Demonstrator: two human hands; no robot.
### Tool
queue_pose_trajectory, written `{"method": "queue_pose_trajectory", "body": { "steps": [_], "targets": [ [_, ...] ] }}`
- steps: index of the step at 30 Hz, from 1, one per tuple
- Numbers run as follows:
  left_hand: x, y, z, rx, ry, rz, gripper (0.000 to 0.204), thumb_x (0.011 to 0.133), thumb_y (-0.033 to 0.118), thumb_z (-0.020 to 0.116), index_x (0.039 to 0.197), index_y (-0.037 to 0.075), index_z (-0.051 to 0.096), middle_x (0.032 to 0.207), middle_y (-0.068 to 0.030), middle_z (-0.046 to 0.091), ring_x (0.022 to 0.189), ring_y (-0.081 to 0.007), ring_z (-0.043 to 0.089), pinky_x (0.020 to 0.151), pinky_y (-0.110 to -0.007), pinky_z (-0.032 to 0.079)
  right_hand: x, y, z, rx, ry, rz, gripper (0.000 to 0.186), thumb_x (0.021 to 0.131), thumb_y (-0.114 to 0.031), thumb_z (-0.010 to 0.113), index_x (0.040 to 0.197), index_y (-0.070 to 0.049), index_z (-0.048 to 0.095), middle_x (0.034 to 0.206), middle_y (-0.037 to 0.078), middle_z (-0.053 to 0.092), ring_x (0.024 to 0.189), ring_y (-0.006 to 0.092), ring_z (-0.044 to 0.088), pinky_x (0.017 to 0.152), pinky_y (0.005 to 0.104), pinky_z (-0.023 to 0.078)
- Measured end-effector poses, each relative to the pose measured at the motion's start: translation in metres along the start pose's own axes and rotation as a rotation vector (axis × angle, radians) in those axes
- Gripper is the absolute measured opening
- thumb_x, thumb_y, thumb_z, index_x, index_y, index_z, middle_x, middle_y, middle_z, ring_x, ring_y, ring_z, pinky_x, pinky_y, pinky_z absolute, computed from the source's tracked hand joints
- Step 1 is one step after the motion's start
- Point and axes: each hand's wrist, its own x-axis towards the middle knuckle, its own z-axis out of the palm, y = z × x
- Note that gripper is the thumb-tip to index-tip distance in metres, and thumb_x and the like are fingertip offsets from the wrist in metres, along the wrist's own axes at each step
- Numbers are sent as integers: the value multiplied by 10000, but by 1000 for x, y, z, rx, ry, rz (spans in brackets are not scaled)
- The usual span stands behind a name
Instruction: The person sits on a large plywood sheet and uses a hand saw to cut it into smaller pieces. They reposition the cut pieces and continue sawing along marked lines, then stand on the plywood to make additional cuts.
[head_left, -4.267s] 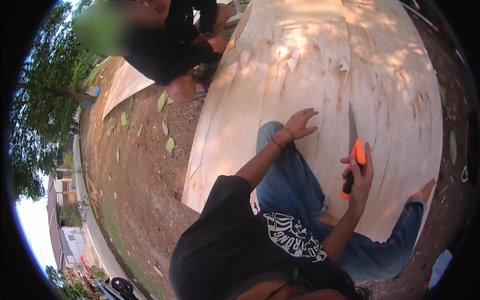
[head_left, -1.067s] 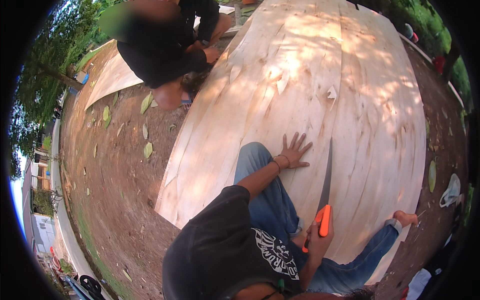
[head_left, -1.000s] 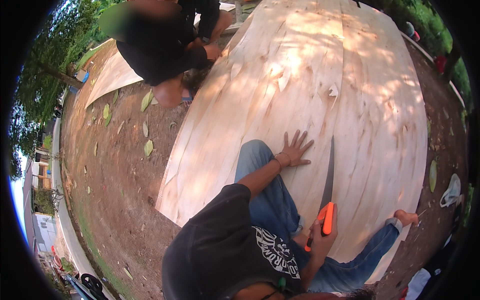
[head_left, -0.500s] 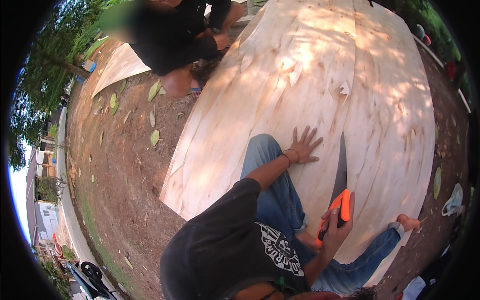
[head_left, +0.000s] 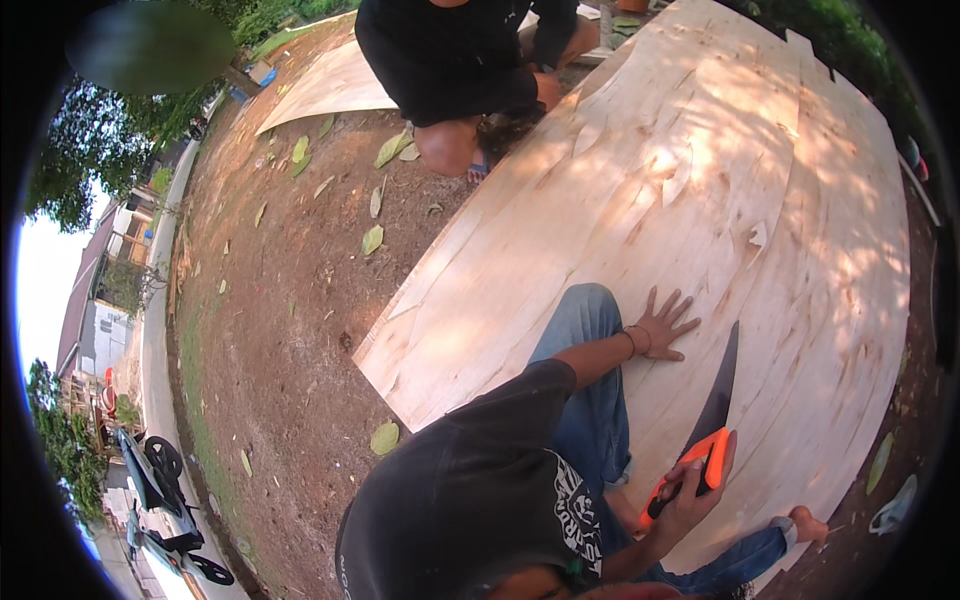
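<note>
My left hand [head_left: 662,328] lies flat on a large pale plywood sheet [head_left: 520,270], fingers spread, a thin band at the wrist. To its right, my right hand [head_left: 690,500] is closed around the orange and black handle of a handsaw [head_left: 718,405]. The dark blade points away from me, tapering to a tip right of my left hand. Whether its teeth sit in the wood I cannot tell. My bent knee in blue jeans [head_left: 585,330] rests beside my left forearm, and my bare foot [head_left: 808,525] lies at the sheet's near right.
Across the sheet's far left edge a co-worker in black [head_left: 450,60] squats, one hand [head_left: 547,90] near that edge. Brown soil with fallen leaves [head_left: 373,240] spreads to the left. Another thin sheet [head_left: 325,90] lies behind. A motorbike [head_left: 165,510] stands beyond the kerb.
The view has swung, so the sheet, my hands and the co-worker appear farther right. Both hands and the saw keep about the same places on the wood.
</note>
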Motion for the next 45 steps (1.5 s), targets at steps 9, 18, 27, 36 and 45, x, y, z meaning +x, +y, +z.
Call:
{"method": "queue_pose_trajectory", "body": {
  "steps": [9,18,27,36,45],
  "targets": [
    [-6,-7,9,-11,36,18,903,865,743,557,1638,386,256,1738,-173,-20,1585,-418,-112,1118,-793,-119,-15,-4,0,-80,20,34,569,1020,-59,509,1578,-94,402,666,-14,469,497,40,380,444,207,311],
    [-2,1,-9,34,-15,-24,907,890,754,522,1652,376,209,1738,-168,-39,1578,-422,-145,1100,-804,-125,-7,-6,10,-67,33,53,631,973,14,546,1579,-78,400,776,1,540,518,38,406,466,204,357],
    [-3,1,1,108,-11,-10,889,896,740,530,1648,381,217,1739,-168,-23,1577,-435,-119,1093,-817,-114,-2,9,3,-90,51,84,666,960,58,529,1593,-96,391,718,-41,502,551,43,436,513,219,388],
    [-11,2,0,129,-81,-39,888,918,764,493,1655,383,177,1736,-167,-43,1571,-441,-144,1097,-809,-117,3,24,4,-95,74,78,647,952,67,520,1576,-65,414,951,25,595,654,45,458,582,209,417],
    [-3,-1,2,145,-8,-11,879,909,757,498,1649,380,210,1739,-162,-4,1573,-454,-103,1089,-835,-78,10,25,5,-112,105,79,647,921,87,511,1555,-13,423,1256,79,611,740,64,469,674,220,444]
  ]
}}
